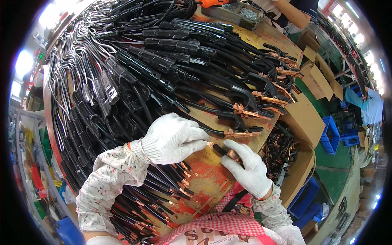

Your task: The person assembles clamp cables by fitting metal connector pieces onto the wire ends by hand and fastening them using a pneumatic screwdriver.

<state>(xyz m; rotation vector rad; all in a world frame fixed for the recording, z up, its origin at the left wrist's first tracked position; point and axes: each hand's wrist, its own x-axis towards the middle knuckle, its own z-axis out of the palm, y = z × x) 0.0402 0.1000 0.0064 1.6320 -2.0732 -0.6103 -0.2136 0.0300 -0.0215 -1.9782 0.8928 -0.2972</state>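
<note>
My left hand point(173, 139), in a white knit glove, is closed in a pinch on a cable whose bare copper end point(210, 144) pokes out past the fingertips. Facing that end, close by, is the black sleeve of a copper clamp part point(234, 156), gripped between the thumb and fingers of my gloved right hand point(250, 168). Just beyond both hands lies a black-handled copper welding clamp point(243, 133) on the worn table. Black cables with bare copper ends point(185, 181) fan out below my left wrist.
Long black plastic housings point(155, 71) with grey wires cover the table's left and far parts. More copper clamps point(277, 98) line its right edge. A cardboard box point(300, 163) of black and copper parts stands at right. Blue crates point(330, 134) sit beyond; other people work farther off.
</note>
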